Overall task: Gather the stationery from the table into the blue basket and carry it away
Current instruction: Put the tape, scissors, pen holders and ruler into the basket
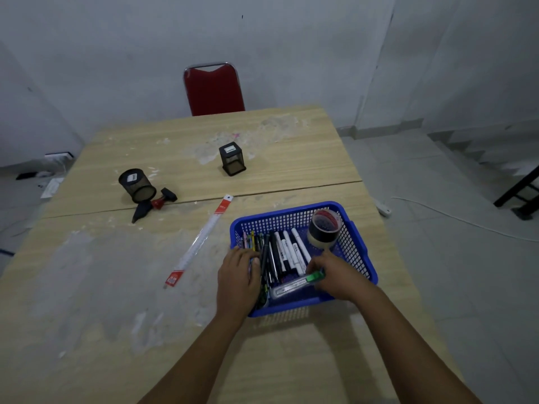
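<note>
Two bare hands reach into the blue basket (357, 243), which sits on the wooden table (87, 287) in the lower right of centre of the frame. Left hand (237, 277) lies over the basket's left wall, its fingers curled down onto a bundle of coloured pens (253, 243) at the left end of the basket; whether it actually grips them cannot be told. Right hand (338, 275), at the basket's near right corner, pinches the green end of a utility knife (297, 284) that lies slantwise across the near part of the basket. Between the hands, a row of black and white markers (288, 249) lies side by side on the basket floor, pointing toward the far wall. Rolls of tape (323, 228), a dark one stacked on a pale one, stand in the far right corner of the basket.

Outside the basket, a long ruler (201, 240) in a clear sleeve with red ends lies diagonally just left of it. Further to the upper left, a round black mesh cup (137, 185) stands beside a few small black and red items too dim to name. Near the centre of the frame a square black mesh holder (232, 159) stands upright, well apart from everything else. At the table's far edge, a red chair (214, 88) stands against the grey wall
</note>
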